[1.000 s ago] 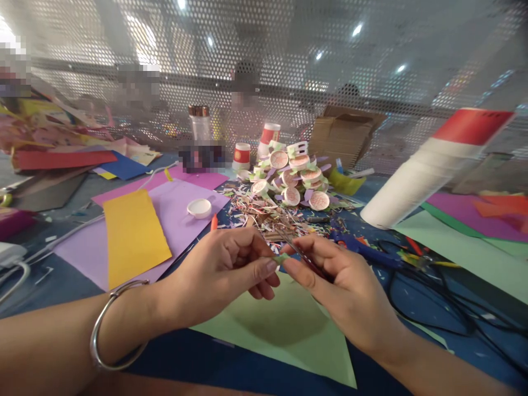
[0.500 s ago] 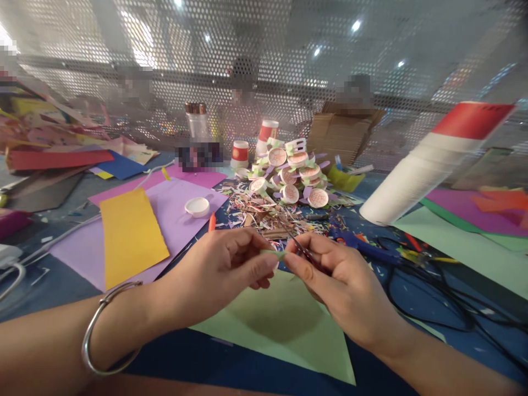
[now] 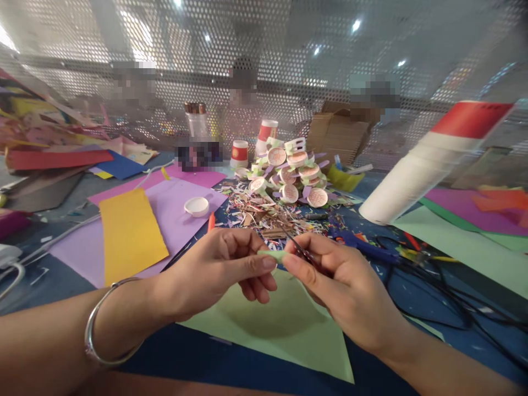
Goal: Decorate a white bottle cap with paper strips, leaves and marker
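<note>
Head view — left hand [image 3: 218, 269], right hand [image 3: 342, 286] seemingly pinch 1 green scrap [image 3: 272, 254].

Place: a shared paper-craft workshop.
Counter: a blue counter [image 3: 198, 352] lies under loose coloured sheets: a yellow sheet [image 3: 130, 234] at 9 o'clock on a purple sheet [image 3: 177, 212], and a light green sheet [image 3: 284, 324] at 6 o'clock.
Offcuts: a heap of paper scraps [image 3: 264, 212] sits at 12 o'clock, just in front of a pile of round paper-trimmed discs [image 3: 291, 176].
Supplies: a stack of paper cups [image 3: 429, 165] lies tilted at 2 o'clock, more coloured paper [image 3: 53, 148] is piled at 10 o'clock, and folded cardboard [image 3: 338, 135] stands at 1 o'clock.
Tools: black cables [image 3: 433, 286] trail at 3 o'clock.
Surround: a perforated metal screen [image 3: 264, 66] runs along the far edge, with other people blurred behind it.
</note>
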`<state>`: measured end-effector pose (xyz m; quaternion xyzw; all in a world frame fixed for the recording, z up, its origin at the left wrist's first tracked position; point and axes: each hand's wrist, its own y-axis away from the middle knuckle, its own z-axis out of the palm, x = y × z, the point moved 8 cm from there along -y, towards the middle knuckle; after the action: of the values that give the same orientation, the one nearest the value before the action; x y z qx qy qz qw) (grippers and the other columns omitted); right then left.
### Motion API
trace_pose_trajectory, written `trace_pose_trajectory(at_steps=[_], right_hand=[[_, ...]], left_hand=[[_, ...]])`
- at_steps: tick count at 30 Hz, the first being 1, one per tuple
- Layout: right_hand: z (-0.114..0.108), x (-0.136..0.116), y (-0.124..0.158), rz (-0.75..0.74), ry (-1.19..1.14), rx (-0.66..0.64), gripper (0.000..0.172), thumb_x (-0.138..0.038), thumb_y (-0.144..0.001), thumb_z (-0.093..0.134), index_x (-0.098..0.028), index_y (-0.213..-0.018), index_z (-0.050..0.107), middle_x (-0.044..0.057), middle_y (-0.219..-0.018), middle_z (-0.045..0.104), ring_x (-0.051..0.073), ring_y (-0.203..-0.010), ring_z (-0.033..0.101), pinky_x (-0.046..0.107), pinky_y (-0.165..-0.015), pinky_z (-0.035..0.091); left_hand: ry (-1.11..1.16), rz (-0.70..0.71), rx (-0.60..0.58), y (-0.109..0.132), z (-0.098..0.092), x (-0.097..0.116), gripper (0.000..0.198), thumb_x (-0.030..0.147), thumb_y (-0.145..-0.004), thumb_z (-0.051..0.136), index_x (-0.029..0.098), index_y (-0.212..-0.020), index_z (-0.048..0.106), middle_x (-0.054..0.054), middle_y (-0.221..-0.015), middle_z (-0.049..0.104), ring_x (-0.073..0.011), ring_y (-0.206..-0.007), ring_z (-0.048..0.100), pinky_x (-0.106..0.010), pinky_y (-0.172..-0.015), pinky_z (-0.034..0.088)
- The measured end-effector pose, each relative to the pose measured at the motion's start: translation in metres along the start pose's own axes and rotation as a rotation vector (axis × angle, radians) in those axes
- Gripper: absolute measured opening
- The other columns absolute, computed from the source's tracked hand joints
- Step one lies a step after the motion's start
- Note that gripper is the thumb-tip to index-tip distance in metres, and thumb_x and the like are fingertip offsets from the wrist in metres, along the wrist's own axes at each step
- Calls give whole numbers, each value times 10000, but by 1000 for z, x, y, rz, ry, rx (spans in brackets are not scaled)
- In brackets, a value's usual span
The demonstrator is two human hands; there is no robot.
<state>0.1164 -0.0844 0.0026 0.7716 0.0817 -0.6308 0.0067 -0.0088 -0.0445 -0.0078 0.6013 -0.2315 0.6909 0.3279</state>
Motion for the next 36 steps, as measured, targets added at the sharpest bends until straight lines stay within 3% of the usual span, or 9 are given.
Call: trace_pose_trajectory(at_steps=[9, 22, 25, 29, 33, 36], right_hand=[[4, 3, -4, 48, -75, -23, 242, -428, -896, 725, -204, -908, 634, -86, -599, 440, 61, -457, 257, 241, -395, 165], [4, 2, -3, 34, -78, -7, 219, -398, -893, 736, -202, -883, 637, -98, -557, 370, 62, -450, 228, 240, -390, 129], [3, 3, -3, 37, -57, 2, 213, -402, -904, 720, -206, -905, 636, -101, -549, 384, 63, -442, 228, 234, -397, 173], [1, -2, -3, -17, 37, 19, 212, -413, -938, 654, -203, -908, 643, -59, -627, 499, 78, -494, 343, 219, -444, 287], [-6, -7, -1, -90, 179, 103, 165, -364, -944, 613, -206, -959, 656, -24, -686, 556, 107, -575, 474, 220, -500, 390], [-4, -5, 0, -132, 231, 90, 121, -278, -917, 633, -219, -1022, 646, -16, -736, 634, 119, -625, 553, 218, -541, 448]], left_hand=[[34, 78, 88, -2, -6, 4, 364, 391, -755, 860, 143, -748, 594, 13, -641, 662, -77, -547, 585, -190, -547, 478], [42, 63, 117, -5, -10, 0, 197, 308, -844, 787, 159, -824, 660, 21, -776, 659, -94, -736, 595, -213, -674, 462], [52, 72, 135, -4, -11, 0, 195, 317, -860, 776, 150, -838, 676, 4, -787, 689, -107, -771, 624, -228, -720, 468], [121, 47, 154, -5, -14, -1, 202, 308, -843, 791, 148, -805, 674, 2, -731, 701, -106, -724, 631, -229, -710, 462], [187, -54, 119, -5, -16, -5, 185, 266, -799, 814, 141, -761, 684, 3, -688, 699, -86, -666, 623, -198, -664, 452], [209, -146, 86, -3, -16, -11, 204, 266, -756, 842, 130, -757, 691, 0, -677, 691, -81, -659, 623, -183, -653, 448]])
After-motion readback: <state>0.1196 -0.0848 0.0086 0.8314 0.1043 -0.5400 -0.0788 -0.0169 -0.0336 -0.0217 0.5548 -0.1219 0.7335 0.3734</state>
